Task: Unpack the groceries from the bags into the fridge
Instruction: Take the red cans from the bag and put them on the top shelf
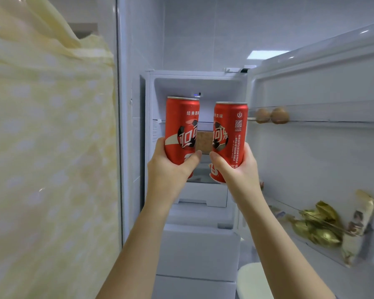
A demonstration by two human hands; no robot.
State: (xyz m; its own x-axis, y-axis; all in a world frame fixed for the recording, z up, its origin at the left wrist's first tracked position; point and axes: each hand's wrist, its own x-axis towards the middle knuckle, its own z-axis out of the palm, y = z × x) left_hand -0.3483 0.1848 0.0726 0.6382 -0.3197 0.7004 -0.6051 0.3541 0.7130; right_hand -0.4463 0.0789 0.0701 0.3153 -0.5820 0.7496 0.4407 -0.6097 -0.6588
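Holding them upright, presumably for shelving, the left hand wraps its grip round one tall red aluminium cola can and the right hand round a matching second can, before the open white fridge.

left can: its lower part is covered by the left hand; the fingers go round the back, out of sight.
right can: its base is covered by the right hand; the small print is too small to read.
brown block: both sides are hidden by the cans; cannot tell what it is.
eggs: blurred behind a translucent rail; any further ones cannot be made out.
gold-wrapped items: blurred, number unclear.
pale packet: blurred, label unreadable.
yellow dotted cloth: blurred, cut off at the left, top and bottom edges.
white round object: cut off at the bottom edge.
fridge door: runs off the right edge.
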